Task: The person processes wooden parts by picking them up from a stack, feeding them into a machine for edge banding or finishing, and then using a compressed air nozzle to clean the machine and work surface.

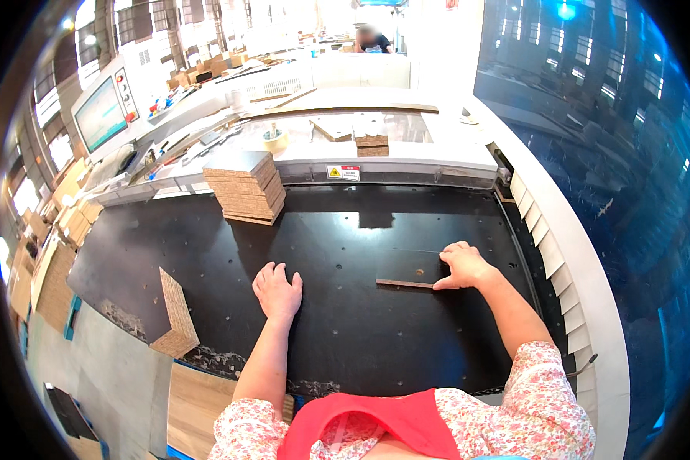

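A small dark-faced board [405, 284] with a brown near edge lies on the black machine table [337, 322], right of the middle. My right hand [465, 266] grips its right end, thumb at the near edge and fingers at the far edge. My left hand [277, 290] rests on the tabletop, apart from the board, fingers stretched forward and holding nothing. Beyond it, to the left, stands a stack of particleboard pieces [247, 192]. More particleboard pieces [178, 310] stand at the table's left front edge.
A white machine beam [406, 165] crosses behind the table, bearing a short stack of boards [371, 138] and a small pot [275, 140]. Pleated covers [540, 228] run along the right side. A control screen [102, 115] stands far left. Another person [372, 41] is in the distance.
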The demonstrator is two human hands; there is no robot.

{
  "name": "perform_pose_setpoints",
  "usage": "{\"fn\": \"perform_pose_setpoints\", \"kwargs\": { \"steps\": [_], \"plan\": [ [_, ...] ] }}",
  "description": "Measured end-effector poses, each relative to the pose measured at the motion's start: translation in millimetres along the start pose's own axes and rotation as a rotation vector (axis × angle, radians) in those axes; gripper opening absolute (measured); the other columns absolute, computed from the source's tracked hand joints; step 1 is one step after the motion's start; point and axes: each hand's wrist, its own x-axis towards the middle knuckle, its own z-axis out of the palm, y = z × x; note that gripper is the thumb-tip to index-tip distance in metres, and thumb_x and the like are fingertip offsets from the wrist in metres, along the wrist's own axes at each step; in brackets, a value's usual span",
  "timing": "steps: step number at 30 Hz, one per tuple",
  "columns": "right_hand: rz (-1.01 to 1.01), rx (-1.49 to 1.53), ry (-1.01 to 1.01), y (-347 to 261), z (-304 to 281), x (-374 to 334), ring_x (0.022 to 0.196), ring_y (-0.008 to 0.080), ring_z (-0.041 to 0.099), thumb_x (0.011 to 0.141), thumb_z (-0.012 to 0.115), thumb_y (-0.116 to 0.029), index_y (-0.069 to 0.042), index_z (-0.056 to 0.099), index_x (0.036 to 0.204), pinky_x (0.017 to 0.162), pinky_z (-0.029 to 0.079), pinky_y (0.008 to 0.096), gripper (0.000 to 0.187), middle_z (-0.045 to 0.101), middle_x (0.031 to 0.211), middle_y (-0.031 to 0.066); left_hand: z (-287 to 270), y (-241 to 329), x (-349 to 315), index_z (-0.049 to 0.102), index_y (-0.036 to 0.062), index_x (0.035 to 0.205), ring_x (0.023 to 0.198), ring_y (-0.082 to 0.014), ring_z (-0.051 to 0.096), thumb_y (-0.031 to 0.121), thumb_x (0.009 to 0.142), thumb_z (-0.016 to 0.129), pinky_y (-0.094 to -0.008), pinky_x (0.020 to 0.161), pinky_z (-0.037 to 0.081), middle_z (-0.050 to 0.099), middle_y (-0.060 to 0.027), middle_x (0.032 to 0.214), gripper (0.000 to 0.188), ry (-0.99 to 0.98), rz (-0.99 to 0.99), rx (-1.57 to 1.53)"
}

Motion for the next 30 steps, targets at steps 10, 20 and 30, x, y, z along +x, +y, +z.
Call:
{"fn": "perform_pose_setpoints", "kwargs": {
  "steps": [10,20,30],
  "plan": [
    [0.626,-0.167,0.196,66.8,-5.4,-28.5,0.128,0.0365,0.044,0.058,0.087,-0.054,-0.009,0.026,0.152,0.105,0.038,0.0491,0.121,0.046,0.138,0.0203,12.9,-5.1,4.0,0.065,0.0082,0.117,0.127,-0.0305,0.046,0.034,0.086,0.065,-0.0453,0.109,0.033,0.056,-0.012,0.131,0.041,0.087,0.101,0.0],
    [0.679,0.069,0.246,150.2,-21.2,-45.9,0.1,0.0355,0.067,0.072,0.083,-0.03,-0.003,0.067,0.109,0.086,0.051,0.0446,0.049,0.07,0.103,0.019,6.9,-1.9,5.5,0.064,0.0112,0.123,0.129,-0.0287,0.046,0.037,0.089,0.063,-0.044,0.11,0.033,0.054,-0.008,0.135,0.042,0.025,0.081,0.052],
    [0.703,-0.089,0.256,156.0,10.8,-31.1,0.101,0.0362,0.064,0.089,0.064,-0.019,-0.01,0.064,0.106,0.083,0.052,0.0482,0.019,0.068,0.105,0.0152,1.5,-2.1,5.4,0.063,0.0122,0.125,0.131,-0.0274,0.044,0.039,0.09,0.061,-0.0441,0.111,0.031,0.053,-0.0064,0.138,0.044,-0.018,0.038,0.05]
  ]
}}
